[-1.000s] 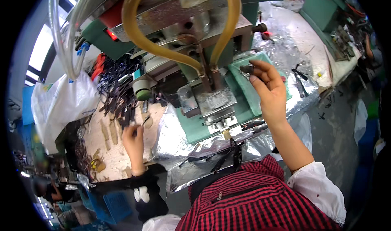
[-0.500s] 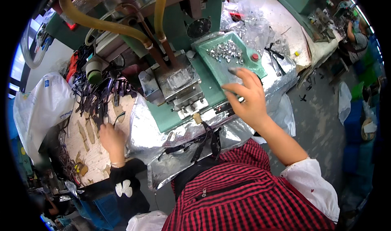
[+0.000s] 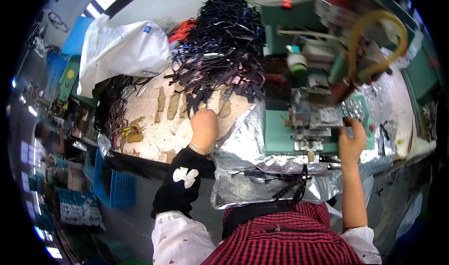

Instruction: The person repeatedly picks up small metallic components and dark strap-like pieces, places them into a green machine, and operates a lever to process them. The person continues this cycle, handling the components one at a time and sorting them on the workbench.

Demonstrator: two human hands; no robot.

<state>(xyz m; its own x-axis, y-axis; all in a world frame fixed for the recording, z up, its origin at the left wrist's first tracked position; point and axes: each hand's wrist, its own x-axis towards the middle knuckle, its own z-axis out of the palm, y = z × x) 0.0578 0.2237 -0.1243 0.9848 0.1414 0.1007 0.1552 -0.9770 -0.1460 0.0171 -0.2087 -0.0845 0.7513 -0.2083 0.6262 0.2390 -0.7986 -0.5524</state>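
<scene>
My left hand (image 3: 204, 127) is closed on a black strap (image 3: 191, 107) at the near edge of a big heap of black straps (image 3: 224, 54). The strap's loose end points toward the heap. My right hand (image 3: 353, 141) is beside the metal die block (image 3: 322, 117) of a green press, its thumb and bent fingers forming a pinch. Blur hides what, if anything, lies between those fingertips. Behind that hand, small shiny metal pieces (image 3: 353, 108) lie in a green tray (image 3: 370, 141).
Silver foil (image 3: 243, 143) covers the bench's front, where several black straps (image 3: 301, 183) hang over the edge. A white plastic bag (image 3: 126, 52) lies at the left. Curved yellow hoses (image 3: 397, 21) rise over the press. A blue crate (image 3: 112, 183) stands below the bench.
The view has swung left, bringing the strap heap to the middle. My right hand, spread over the tray before, has drawn its fingers in beside the die. My left hand remains at the straps.
</scene>
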